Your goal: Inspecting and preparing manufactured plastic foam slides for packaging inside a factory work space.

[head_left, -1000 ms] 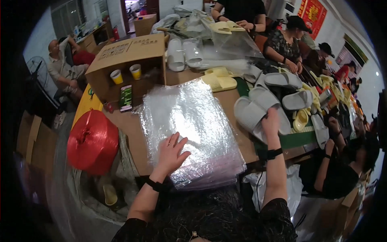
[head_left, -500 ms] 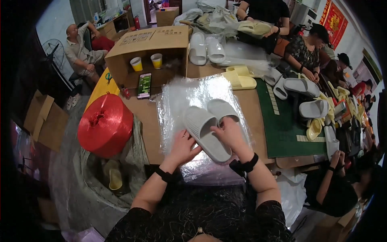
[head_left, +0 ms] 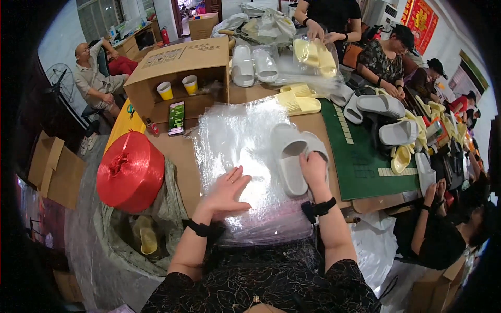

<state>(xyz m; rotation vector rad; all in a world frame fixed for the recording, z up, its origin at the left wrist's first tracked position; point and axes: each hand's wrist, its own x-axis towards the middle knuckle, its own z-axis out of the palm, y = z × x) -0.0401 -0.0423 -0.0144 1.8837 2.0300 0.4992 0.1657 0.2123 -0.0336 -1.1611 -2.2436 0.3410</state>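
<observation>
A pair of light grey slide slippers (head_left: 290, 161) stands at the right side of a stack of clear plastic bags (head_left: 235, 138). The two slippers lean against each other, the right one partly behind the left. My right hand (head_left: 314, 171) grips the pair by the inner edges, its thumb and fingers closed; some fingertips are hidden inside the slippers. My left hand (head_left: 228, 192) lies open on the shiny top bag, fingers spread, holding nothing. Pale yellow slippers (head_left: 300, 101) rest just beyond the bags.
An open carton (head_left: 177, 62) holds two yellow-and-white cups; a phone (head_left: 176, 118) lies before it. On the left sits a big red twine roll (head_left: 130, 172) above a sack (head_left: 112, 229). A green mat (head_left: 360, 161) with grey and yellow slippers lies right, beside several co-workers.
The grey slippers have shifted right and turned more upright, with my right hand on them. My left hand has let go of them and now lies flat on the bags.
</observation>
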